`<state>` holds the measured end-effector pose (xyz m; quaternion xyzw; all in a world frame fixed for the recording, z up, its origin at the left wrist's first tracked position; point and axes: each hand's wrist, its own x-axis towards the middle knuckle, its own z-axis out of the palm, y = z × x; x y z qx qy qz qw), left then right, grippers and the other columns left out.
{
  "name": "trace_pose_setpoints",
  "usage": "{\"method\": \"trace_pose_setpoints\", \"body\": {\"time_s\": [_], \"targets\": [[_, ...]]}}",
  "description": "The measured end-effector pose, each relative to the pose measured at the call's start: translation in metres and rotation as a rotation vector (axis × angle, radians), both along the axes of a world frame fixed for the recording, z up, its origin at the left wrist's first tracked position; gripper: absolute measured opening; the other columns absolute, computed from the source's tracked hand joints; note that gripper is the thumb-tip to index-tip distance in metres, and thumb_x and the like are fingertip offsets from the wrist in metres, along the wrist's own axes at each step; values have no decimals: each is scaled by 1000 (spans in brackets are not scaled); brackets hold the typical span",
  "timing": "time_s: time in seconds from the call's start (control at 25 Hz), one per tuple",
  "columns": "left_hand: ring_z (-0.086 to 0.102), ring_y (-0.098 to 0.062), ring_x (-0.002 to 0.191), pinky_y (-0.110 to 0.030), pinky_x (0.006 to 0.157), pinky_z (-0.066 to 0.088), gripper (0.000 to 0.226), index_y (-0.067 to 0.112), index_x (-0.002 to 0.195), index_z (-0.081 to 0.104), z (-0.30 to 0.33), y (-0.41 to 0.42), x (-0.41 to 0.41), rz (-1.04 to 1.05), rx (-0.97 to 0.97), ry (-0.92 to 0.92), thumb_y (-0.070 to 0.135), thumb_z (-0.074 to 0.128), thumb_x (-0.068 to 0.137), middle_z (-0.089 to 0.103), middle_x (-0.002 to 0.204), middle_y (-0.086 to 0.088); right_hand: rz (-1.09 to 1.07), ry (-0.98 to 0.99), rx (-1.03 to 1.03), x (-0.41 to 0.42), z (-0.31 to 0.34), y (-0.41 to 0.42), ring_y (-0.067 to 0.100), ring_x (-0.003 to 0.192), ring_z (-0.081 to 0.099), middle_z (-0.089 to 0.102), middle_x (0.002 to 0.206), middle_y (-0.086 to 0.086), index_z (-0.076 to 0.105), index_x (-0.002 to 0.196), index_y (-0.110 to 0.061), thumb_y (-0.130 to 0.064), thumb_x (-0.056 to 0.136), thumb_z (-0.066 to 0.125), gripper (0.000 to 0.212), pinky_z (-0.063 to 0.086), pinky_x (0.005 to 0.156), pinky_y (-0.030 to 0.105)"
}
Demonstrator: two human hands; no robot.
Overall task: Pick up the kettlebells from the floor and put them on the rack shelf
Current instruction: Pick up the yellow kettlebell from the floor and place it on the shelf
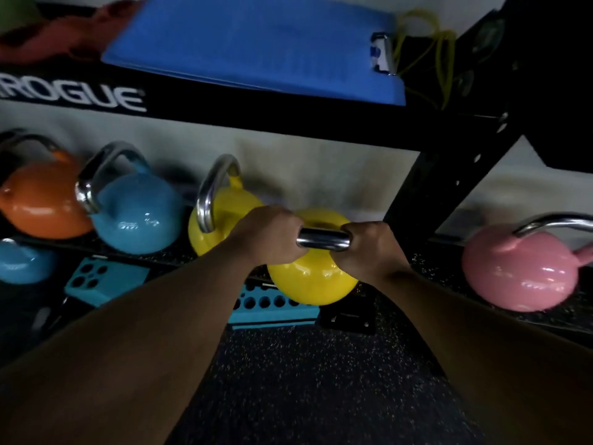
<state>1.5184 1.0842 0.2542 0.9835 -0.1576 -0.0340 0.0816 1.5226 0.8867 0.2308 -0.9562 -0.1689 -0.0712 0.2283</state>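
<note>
Both hands hold one yellow kettlebell (313, 281) by its shiny handle (323, 241). The left hand (268, 234) and right hand (372, 248) have fingers curled tight around the handle's ends. The bell hangs at the front edge of the low rack shelf (167, 255), beside another yellow kettlebell (224, 210). Farther left sit a blue kettlebell (134, 213) and an orange kettlebell (41, 203).

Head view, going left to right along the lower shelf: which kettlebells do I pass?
Orange kettlebell → blue kettlebell → shelved yellow kettlebell → yellow kettlebell held by both hands → pink kettlebell.
</note>
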Motion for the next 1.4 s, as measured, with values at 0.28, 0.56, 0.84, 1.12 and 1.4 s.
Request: {"method": "trace_pose_setpoints", "body": {"time_s": [0.28, 0.56, 0.84, 1.12, 1.4], "targets": [[69, -40, 86, -38, 66, 51, 28, 15, 88, 71, -38, -19, 52, -81, -18, -70, 40, 66, 77, 74, 88, -14, -144, 82, 130, 20, -28, -11, 26, 56, 57, 56, 54, 3, 64, 65, -19, -12, 72, 68, 10, 31, 52, 21], [66, -39, 82, -37, 67, 52, 17, 17, 79, 66, -42, -29, 107, 64, -139, 11, 33, 71, 74, 71, 84, -16, -212, 166, 128, 76, -26, -13, 17, 61, 50, 56, 69, 0, 68, 90, -16, -13, 79, 62, 13, 30, 43, 13], [67, -36, 97, -34, 74, 49, 35, 12, 110, 71, -51, -37, 118, 113, -182, -30, 30, 73, 80, 74, 102, -16, -223, 143, 141, 90, -33, -14, 15, 62, 49, 56, 77, 2, 64, 104, -11, -8, 84, 62, 21, 28, 45, 18], [66, -37, 94, -35, 67, 44, 42, 11, 117, 58, -49, -39, 111, 155, -291, -52, 18, 75, 80, 70, 101, -18, -234, 218, 172, 89, -28, -13, 25, 78, 58, 56, 87, 7, 58, 117, -10, -6, 83, 61, 34, 37, 53, 24], [29, -36, 141, -56, 117, 24, 90, 19, 152, 21, -58, -50, 44, 119, -35, -299, 21, 67, 75, 34, 149, -14, -234, 64, 333, 27, -28, -22, 24, 125, 42, 44, 136, 8, 38, 141, -25, -7, 82, 66, 67, 42, 102, 36]]}}
